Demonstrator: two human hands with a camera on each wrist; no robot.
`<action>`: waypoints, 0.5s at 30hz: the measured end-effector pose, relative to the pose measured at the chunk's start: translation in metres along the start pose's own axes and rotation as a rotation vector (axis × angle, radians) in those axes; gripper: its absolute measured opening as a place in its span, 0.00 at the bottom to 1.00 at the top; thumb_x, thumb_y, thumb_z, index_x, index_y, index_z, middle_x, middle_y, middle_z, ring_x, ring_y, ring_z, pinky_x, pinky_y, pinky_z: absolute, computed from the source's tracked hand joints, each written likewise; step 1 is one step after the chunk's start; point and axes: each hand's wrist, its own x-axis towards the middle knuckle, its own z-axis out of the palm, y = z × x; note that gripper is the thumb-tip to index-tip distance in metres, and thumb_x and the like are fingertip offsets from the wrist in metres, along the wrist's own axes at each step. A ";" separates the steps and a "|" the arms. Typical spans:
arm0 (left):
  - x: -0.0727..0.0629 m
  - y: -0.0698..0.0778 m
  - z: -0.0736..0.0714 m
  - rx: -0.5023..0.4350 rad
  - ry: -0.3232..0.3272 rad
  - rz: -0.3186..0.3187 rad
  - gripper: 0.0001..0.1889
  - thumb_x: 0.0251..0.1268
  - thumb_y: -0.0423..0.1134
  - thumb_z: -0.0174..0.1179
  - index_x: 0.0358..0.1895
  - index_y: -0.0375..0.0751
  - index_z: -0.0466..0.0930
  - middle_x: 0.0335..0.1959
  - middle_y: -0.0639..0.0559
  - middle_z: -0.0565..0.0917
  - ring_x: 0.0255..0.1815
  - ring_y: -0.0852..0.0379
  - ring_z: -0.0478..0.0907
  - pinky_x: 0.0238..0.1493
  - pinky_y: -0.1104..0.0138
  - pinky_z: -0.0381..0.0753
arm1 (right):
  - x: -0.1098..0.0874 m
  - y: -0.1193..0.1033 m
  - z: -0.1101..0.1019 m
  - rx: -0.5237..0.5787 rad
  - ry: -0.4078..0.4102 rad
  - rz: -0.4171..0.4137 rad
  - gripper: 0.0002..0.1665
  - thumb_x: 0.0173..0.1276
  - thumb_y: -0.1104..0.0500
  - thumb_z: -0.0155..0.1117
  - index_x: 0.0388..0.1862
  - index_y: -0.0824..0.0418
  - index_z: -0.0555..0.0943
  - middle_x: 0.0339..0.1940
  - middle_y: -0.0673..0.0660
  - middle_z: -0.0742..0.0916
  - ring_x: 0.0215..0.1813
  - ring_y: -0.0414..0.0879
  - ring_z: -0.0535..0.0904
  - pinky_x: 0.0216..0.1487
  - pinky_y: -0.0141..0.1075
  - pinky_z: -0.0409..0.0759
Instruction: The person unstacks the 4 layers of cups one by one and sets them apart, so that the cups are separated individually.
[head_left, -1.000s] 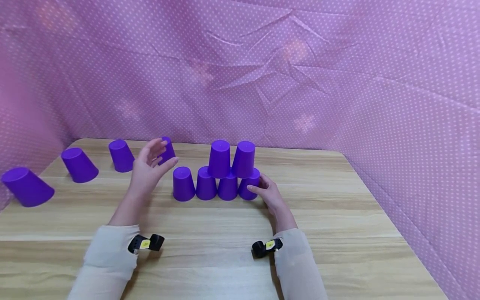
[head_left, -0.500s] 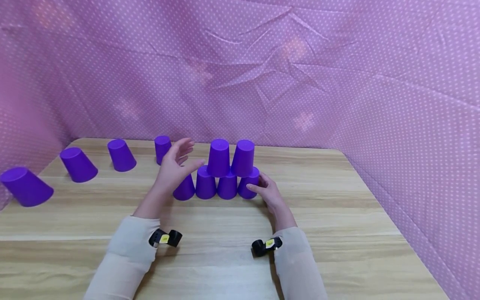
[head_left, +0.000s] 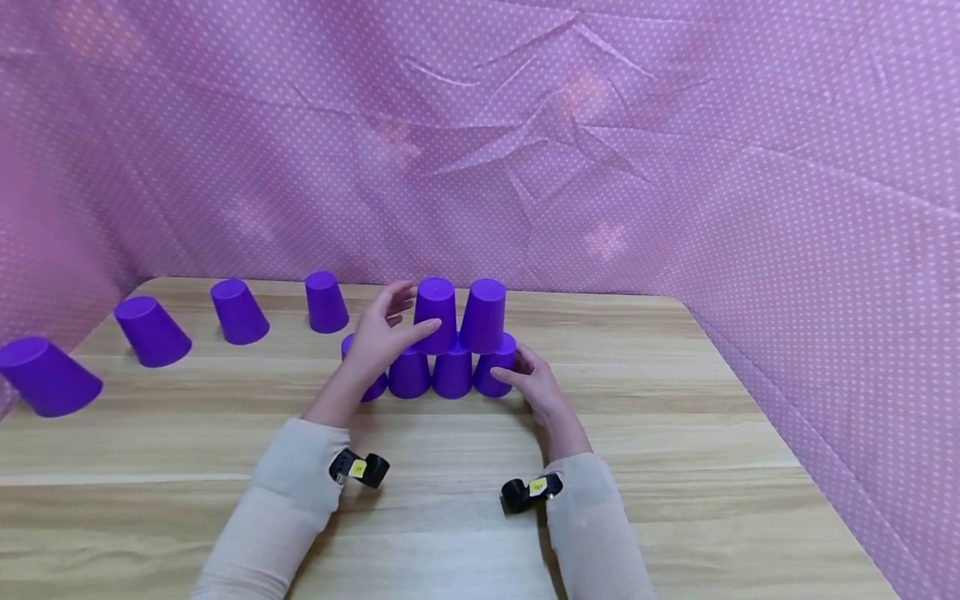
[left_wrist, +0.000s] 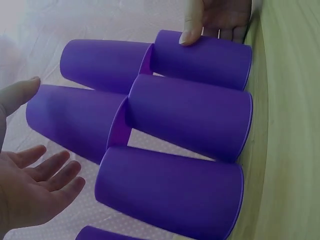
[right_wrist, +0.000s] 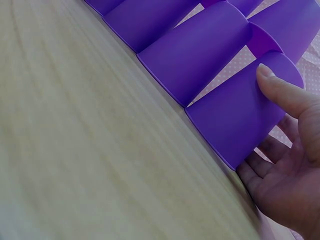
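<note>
On the left of the tabletop: four purple cups stand upside down and well apart, in a bent line from the near cup through the second cup and the third cup to the far cup.
Left sleeve: pale, coming in from the near side, a black wrist camera at its cuff.
Left hand: grip empty, thumb and fingers spread apart, just left of the upper left cup; the thumb crosses in front of that cup in the head view, and I cannot tell whether it touches.
Bottom row: four upside-down purple cups side by side, the first cup partly hidden behind the left hand, then the middle left cup, the middle right cup and the end cup.
Top row: the upper left cup rests across the two middle ones, the upper right cup across the middle right and end ones; both are upside down.
Right hand: grip around the end cup, thumb on its near side, fingers along its right side.
Right sleeve: pale, with a matching camera.
Pink cloth: white-dotted, hanging creased along the left, far and right sides.
</note>
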 end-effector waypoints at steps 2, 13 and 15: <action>0.002 -0.001 0.003 0.004 0.004 -0.002 0.34 0.48 0.42 0.64 0.59 0.36 0.59 0.54 0.43 0.68 0.55 0.49 0.63 0.56 0.58 0.62 | 0.000 0.000 0.000 -0.004 0.000 0.001 0.33 0.51 0.65 0.65 0.58 0.55 0.68 0.50 0.57 0.76 0.52 0.48 0.69 0.56 0.39 0.63; -0.002 0.015 0.012 -0.002 -0.011 -0.047 0.34 0.51 0.37 0.61 0.60 0.32 0.57 0.52 0.36 0.68 0.54 0.44 0.64 0.56 0.57 0.62 | 0.000 0.000 0.001 -0.010 0.003 0.004 0.32 0.51 0.65 0.65 0.57 0.56 0.69 0.50 0.57 0.76 0.52 0.48 0.70 0.56 0.38 0.64; -0.005 0.024 0.013 -0.004 -0.006 -0.050 0.32 0.52 0.35 0.60 0.59 0.30 0.58 0.52 0.34 0.68 0.53 0.43 0.64 0.55 0.56 0.62 | 0.000 0.000 0.000 -0.011 0.005 0.006 0.32 0.51 0.64 0.65 0.57 0.56 0.69 0.50 0.57 0.76 0.53 0.48 0.69 0.56 0.39 0.63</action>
